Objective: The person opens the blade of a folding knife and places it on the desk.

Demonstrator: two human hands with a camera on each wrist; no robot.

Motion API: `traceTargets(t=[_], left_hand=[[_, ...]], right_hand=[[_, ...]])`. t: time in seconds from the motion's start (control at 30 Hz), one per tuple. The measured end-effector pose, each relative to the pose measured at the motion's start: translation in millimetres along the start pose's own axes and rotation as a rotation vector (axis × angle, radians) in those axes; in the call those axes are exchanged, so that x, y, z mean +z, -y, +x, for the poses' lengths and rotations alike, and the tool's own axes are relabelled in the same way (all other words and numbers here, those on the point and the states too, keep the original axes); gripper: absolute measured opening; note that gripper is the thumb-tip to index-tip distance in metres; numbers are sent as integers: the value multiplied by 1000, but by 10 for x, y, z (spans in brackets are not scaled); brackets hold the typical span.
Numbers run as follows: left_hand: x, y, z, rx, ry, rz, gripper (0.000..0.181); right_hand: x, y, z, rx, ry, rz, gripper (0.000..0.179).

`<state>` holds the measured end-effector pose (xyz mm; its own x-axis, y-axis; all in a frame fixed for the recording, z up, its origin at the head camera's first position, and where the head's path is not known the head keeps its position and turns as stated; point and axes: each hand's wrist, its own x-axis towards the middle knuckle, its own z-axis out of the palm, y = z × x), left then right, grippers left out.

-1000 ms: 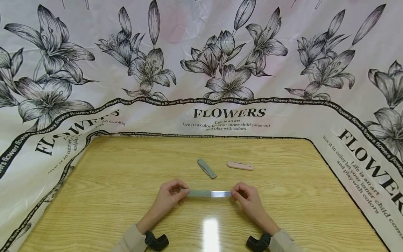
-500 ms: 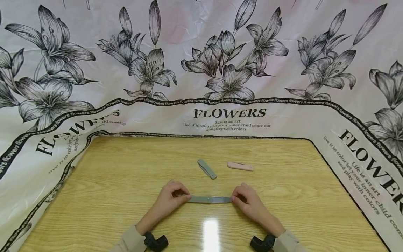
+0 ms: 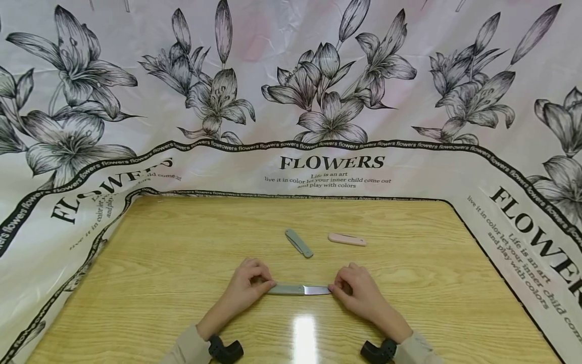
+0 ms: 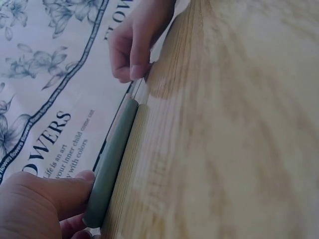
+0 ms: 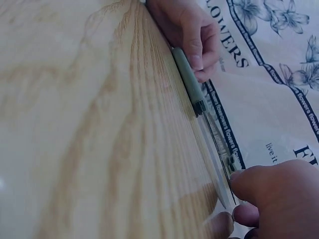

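An unfolded folding knife lies crosswise between both hands in the head view, its sage-green handle (image 3: 286, 289) to the left and its bright blade (image 3: 316, 290) to the right. The left hand (image 3: 249, 282) pinches the butt of the handle between thumb and fingers, as the left wrist view also shows at the handle's near end (image 4: 102, 199). At the blade's tip, the right hand (image 3: 356, 289) pinches with thumb and forefinger. From the right wrist view, the knife is low and close over the tabletop, its thin blade (image 5: 217, 149) running toward the right thumb.
Beyond the hands lie a folded green pocket knife (image 3: 298, 243), set at a slant, and a folded pink one (image 3: 347, 239). The wood-grain table (image 3: 204, 227) is bordered by a flower-printed sheet (image 3: 227, 172) at the back and sides. Black devices (image 3: 226, 350) sit at both wrists.
Over the second, the knife has come slightly nearer the body, both hands moving with it. The right hand has shifted slightly left. The two folded knives stay put.
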<state>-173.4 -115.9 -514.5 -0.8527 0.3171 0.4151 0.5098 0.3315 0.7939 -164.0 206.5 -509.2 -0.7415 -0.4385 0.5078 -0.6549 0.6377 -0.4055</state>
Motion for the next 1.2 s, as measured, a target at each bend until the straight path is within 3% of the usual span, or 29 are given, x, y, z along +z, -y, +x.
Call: traceTargets(t=[0.23, 0.37, 0.6, 0.87, 1.2], left_hand=[[6, -5, 12, 16, 10, 23, 17], [13, 2, 15, 26, 22, 44, 15], [20, 5, 14, 88, 63, 51, 14], [22, -17, 12, 42, 104, 47, 19], [25, -19, 13, 38, 108, 56, 18]], right_hand=[[-7, -3, -3, 32, 16, -8, 30], [-6, -15, -9, 1, 6, 54, 23], [0, -22, -4, -42, 17, 105, 28], [8, -33, 1, -45, 14, 104, 28], [-2, -24, 6, -38, 20, 115, 27]])
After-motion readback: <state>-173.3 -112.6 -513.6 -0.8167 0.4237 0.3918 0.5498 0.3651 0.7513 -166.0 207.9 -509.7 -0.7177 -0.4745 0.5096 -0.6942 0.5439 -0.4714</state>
